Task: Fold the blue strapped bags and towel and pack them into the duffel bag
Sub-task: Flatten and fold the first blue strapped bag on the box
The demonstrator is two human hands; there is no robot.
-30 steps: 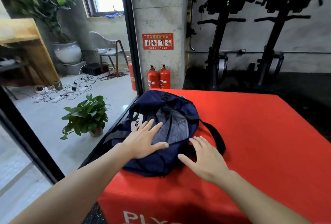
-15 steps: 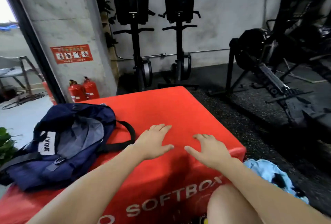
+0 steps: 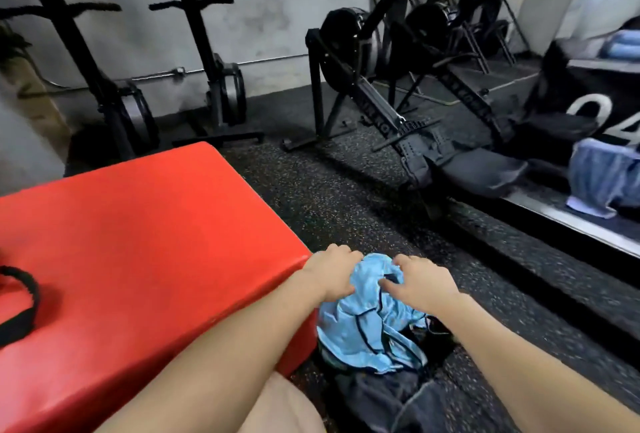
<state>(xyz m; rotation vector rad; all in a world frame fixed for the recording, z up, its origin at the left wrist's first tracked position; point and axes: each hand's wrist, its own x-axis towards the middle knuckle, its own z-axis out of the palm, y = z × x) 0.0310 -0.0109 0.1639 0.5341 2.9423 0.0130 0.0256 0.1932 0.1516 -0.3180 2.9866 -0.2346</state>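
Beside red box [image 3: 138, 242], hands [image 3: 332, 273] seemingly grip blue bag [image 3: 367, 321].

You are turning right, away from the duffel; now only its black strap [image 3: 20, 301] is showing at the left edge. Your hands are leaving the red box [image 3: 138, 242] and dropping to the floor beside it. Your left hand [image 3: 332, 275] and right hand [image 3: 420, 282] are now gripping the crumpled blue bag [image 3: 363, 328].

Lower centre: left hand [image 3: 331, 275] and right hand [image 3: 422, 285] grip a crumpled blue bag [image 3: 367, 325] on the floor [image 3: 346, 197], beside a red box [image 3: 138, 242].
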